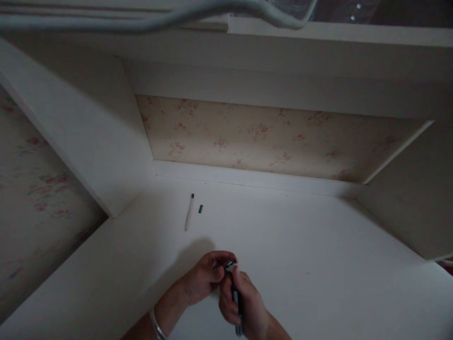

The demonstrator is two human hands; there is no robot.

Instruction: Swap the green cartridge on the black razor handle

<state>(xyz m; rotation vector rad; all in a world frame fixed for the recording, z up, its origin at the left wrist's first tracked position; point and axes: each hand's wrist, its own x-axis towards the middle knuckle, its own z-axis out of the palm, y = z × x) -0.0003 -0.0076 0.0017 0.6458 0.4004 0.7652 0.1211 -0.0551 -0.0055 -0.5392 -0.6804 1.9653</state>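
Note:
Over the near part of the white table my two hands meet. My right hand (244,297) is closed around the dark handle of what looks like a razor (236,302), its lower end sticking out below the palm. The thumb presses by its silvery, pale head. My left hand (208,276), with a silver bangle on the wrist, pinches at that head; the fingers partly hide it. Farther back on the table lie a slim white toothbrush (189,212) with a dark head and, just right of it, a small dark green rectangular piece (200,208). Neither hand touches these.
The white tabletop (300,236) runs back to a low white ledge and a floral-papered wall (247,137). White side panels (81,118) stand left and right, with a shelf overhead. A pale curved bar (148,23) crosses the top of the view.

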